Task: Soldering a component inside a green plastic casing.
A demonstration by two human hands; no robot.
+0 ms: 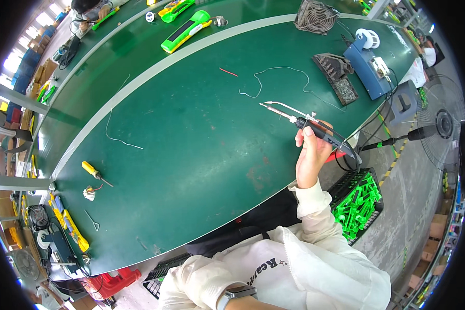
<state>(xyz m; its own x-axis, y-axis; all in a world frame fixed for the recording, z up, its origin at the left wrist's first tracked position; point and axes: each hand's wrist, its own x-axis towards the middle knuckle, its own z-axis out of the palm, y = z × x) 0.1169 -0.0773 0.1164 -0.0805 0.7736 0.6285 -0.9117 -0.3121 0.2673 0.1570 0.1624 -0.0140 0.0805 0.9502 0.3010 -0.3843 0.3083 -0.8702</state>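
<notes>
Your right hand (313, 149) gripped the soldering iron (329, 137), thumb and fingers closed around its dark handle — its tip pointed left over the green table (191, 139), near a loose thin wire (308, 78) and a short red strip (228, 72). A blue box (368, 70) stood farther right; your left hand was out of sight, so its fingers couldn't be told

Right hand (313, 148) grips soldering iron (324, 136) over green table (191, 129).
</notes>
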